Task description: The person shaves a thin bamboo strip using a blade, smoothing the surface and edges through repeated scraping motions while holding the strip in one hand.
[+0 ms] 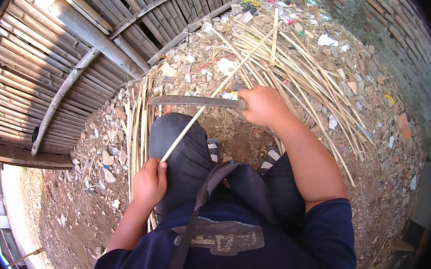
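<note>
My left hand is closed round the near end of a long pale bamboo strip. The strip slants up and away to the right, past my bent left knee. In my right hand is the handle of a machete, its dark, worn blade pointing left. The blade crosses the strip above my knee; whether its edge bites into the strip I cannot tell. Ahead and to the right a loose heap of bamboo strips lies on the ground. More strips lie in a bundle beside my left leg.
A bamboo slat wall with poles stands on the left, and a brick wall at the far right. Stones, rubble and litter cover the ground. A dark strap hangs down my front.
</note>
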A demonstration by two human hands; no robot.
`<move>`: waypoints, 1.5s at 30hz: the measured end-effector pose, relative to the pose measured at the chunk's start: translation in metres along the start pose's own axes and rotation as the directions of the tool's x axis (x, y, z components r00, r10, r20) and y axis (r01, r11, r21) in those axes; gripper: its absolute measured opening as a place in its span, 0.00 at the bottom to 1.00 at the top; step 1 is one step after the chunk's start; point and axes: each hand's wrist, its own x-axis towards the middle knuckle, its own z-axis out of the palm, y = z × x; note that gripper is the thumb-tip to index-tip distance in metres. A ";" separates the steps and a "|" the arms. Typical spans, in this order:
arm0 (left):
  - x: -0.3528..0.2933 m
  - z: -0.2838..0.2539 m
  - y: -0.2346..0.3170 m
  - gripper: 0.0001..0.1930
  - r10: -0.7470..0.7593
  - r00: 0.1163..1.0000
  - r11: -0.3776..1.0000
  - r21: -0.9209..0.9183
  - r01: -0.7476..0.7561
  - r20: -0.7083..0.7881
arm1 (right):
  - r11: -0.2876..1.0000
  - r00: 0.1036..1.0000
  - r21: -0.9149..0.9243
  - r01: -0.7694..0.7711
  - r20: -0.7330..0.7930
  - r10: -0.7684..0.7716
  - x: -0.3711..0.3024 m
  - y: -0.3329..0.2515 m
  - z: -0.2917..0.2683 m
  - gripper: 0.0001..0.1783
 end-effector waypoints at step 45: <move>-0.037 -0.010 -0.046 0.12 -0.116 0.966 0.969 -0.188 0.161 0.232 | 0.996 0.981 0.086 0.018 0.191 -0.035 0.011 -0.027 0.043 0.18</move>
